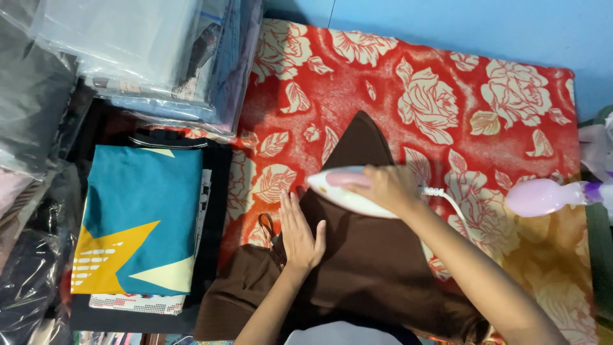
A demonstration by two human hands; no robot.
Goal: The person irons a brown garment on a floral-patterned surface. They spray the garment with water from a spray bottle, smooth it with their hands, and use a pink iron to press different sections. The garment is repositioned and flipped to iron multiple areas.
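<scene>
A brown garment (370,268) lies spread on a red blanket with cream roses (447,83). My right hand (389,186) grips the pink handle of a white iron (341,190), which rests flat on the upper part of the brown cloth. My left hand (299,233) lies flat on the garment just below and left of the iron, fingers together, pressing the cloth down. A white cord (447,197) runs from the iron's back to the right.
A folded teal cloth with a yellow star (137,217) tops a stack of folded clothes at left. Plastic-wrapped clothes (147,51) are piled at upper left. A pale purple spray bottle (543,197) lies at right. A blue wall stands behind.
</scene>
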